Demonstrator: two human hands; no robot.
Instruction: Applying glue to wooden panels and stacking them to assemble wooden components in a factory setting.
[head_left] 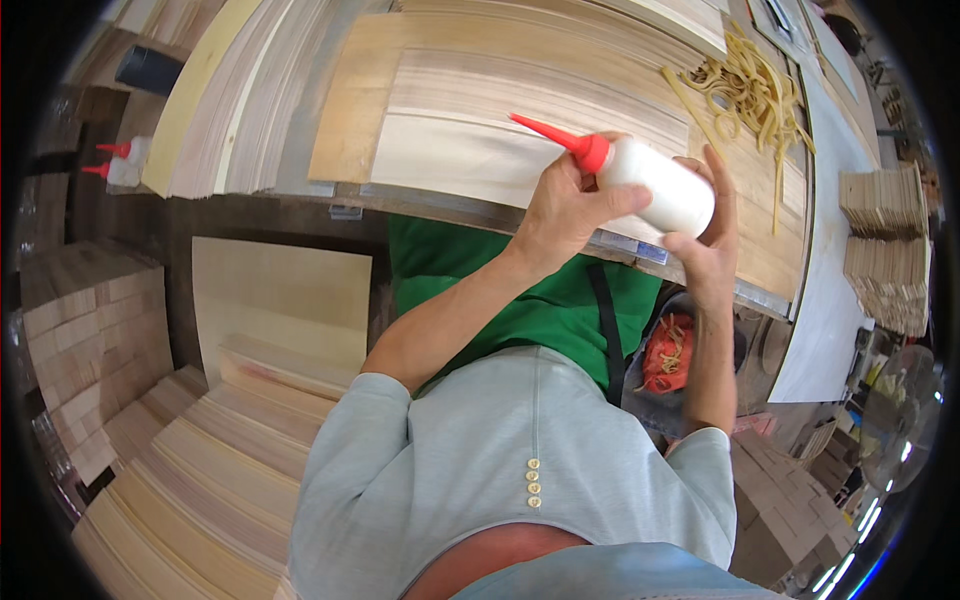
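A white squeeze bottle [665, 185] with a long red nozzle is held tilted over the bench, its tip pointing to the far left. My left hand [575, 205] is closed round the bottle's neck end, just below the red cap. At the bottle's base my right hand [708, 235] grips it between thumb and fingers. Beneath the bottle lie thin pale wood strips [450, 150] in a flat row on a wooden board [345, 130]. What is inside the bottle cannot be made out.
A tangle of tan rubber bands [745, 90] lies at the bench's far right. Stacked wood strips [240, 110] stand at the left, near more red-tipped bottles [125, 165]. Wood stacks [95, 350] fill the lower left. A bin with a red bag [668, 355] sits below the bench; a fan [900, 420] stands right.
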